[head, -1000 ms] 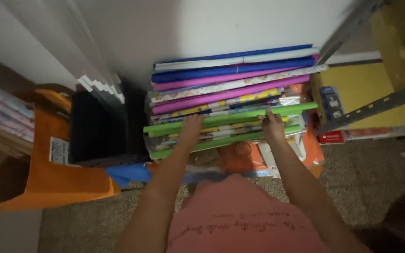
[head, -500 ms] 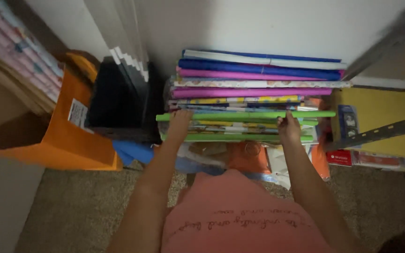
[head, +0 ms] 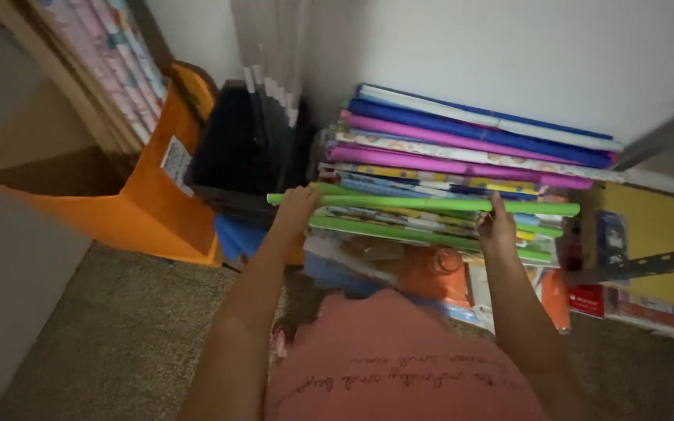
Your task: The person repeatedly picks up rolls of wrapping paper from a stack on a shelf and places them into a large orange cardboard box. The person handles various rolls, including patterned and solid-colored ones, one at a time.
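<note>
A pile of long paper rolls in blue, pink, patterned and green lies across a low stack against the white wall. My left hand grips the left end of a bright green roll at the front of the pile. My right hand holds the same green roll further to the right, fingers curled over it. Both forearms reach forward from my pink shirt.
An orange box with rolls standing in it is at the left, next to a black bin. A yellow box and a metal shelf bar are at the right. Packets lie under the pile on the carpet.
The view has swung to the left and closer. My hands stay on the green roll, which sits slightly lifted at the front of the pile.
</note>
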